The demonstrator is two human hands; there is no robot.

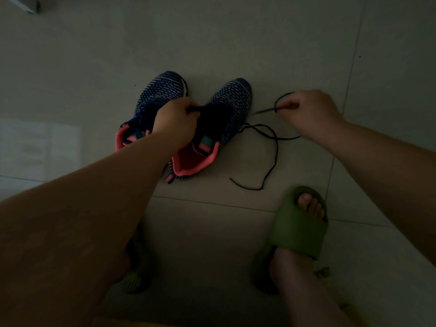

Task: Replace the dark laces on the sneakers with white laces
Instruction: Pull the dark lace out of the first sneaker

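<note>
My left hand (175,121) grips the right sneaker's (212,128) tongue; my right hand (306,112) pinches the dark lace (271,147), mostly out; left sneaker (153,102) apparently still laced, no white laces visible

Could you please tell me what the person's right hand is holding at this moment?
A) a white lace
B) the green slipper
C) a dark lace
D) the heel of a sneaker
C: the right hand pinches a dark lace that loops at its fingers and trails over the floor beside the right-hand sneaker.
</note>
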